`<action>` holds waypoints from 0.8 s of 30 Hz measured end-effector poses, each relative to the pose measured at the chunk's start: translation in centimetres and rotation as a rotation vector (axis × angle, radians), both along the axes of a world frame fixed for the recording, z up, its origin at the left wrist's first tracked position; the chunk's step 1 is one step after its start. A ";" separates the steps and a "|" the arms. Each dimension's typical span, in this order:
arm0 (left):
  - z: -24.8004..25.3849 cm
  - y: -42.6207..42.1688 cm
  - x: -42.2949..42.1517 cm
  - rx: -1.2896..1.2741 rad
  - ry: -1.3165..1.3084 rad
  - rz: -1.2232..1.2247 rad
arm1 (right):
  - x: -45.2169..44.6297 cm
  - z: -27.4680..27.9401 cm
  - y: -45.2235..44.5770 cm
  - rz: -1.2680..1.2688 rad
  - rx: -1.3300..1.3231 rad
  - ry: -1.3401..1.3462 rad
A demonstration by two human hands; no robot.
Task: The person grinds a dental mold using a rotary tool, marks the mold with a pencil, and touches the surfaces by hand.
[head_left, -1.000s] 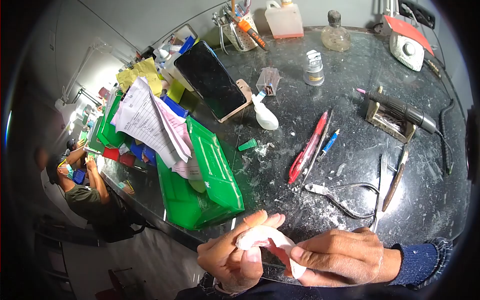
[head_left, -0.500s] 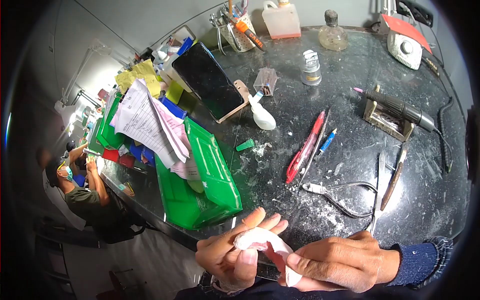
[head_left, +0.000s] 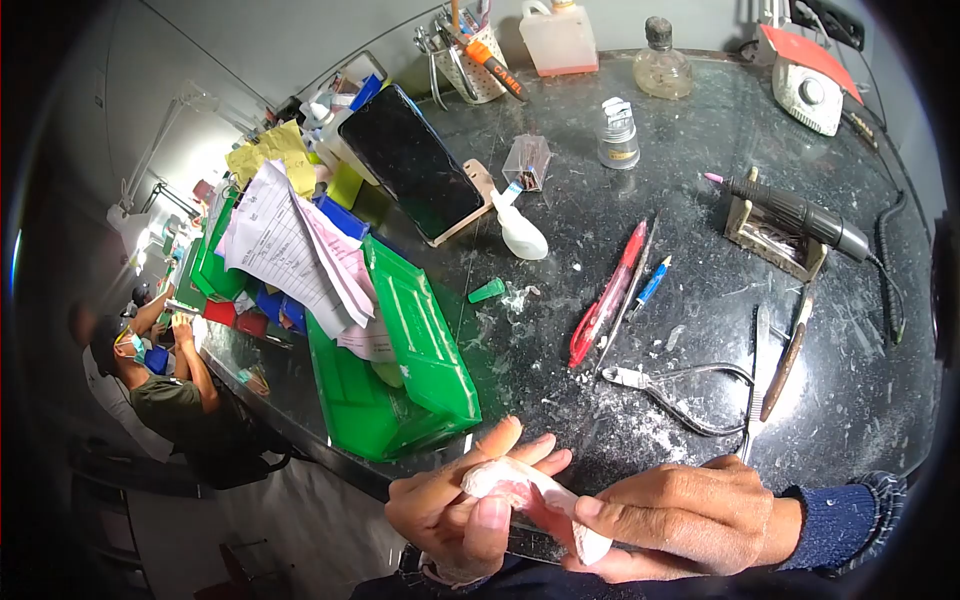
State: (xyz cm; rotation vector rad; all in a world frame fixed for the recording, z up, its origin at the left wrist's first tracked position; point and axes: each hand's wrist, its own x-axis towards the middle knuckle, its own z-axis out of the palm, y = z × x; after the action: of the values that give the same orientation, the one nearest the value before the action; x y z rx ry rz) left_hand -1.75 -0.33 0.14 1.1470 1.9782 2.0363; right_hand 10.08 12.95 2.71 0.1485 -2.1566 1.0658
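Observation:
At the table's near edge, both hands hold a white-and-pink, horseshoe-shaped piece, which looks like dental plaster work with pink material inside its curve. My left hand grips the left end, its thumb on the near face and its fingers behind, tips stretched past it. The right end is pinched by my right hand, thumb on top and fingers beneath. White dust coats the right fingers. Just beyond are cutting pliers, a metal tweezer-like tool and a brown-handled knife.
A green bin with papers stands left. Beyond lie a red pen, a blue pencil, a phone on a stand, a glass jar and a rotary handpiece on its rest. A co-worker sits far left.
The piece has tipped slightly between my hands, showing more of its pink inner side, and moved a little left. Both hands keep hold of it.

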 end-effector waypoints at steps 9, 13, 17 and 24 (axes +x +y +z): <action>0.0 -0.1 -0.3 -0.029 0.024 -0.010 | -0.2 -0.1 -0.2 -0.024 -0.027 0.000; -0.1 -0.1 -0.3 -0.030 0.032 -0.042 | -0.2 -0.4 -0.2 -0.025 -0.040 0.020; -0.1 -0.4 -0.7 -0.100 0.138 -0.129 | 0.0 0.0 0.0 0.017 -0.017 -0.008; 0.6 -0.4 -0.6 -0.073 -0.057 -0.236 | 0.1 -0.1 0.0 0.089 -0.010 -0.011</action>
State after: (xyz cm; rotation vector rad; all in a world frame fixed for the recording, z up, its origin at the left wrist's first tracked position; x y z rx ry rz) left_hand -2.39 -0.77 0.69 1.2263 1.7795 1.8436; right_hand 10.21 12.98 2.60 0.2362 -2.1713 1.1294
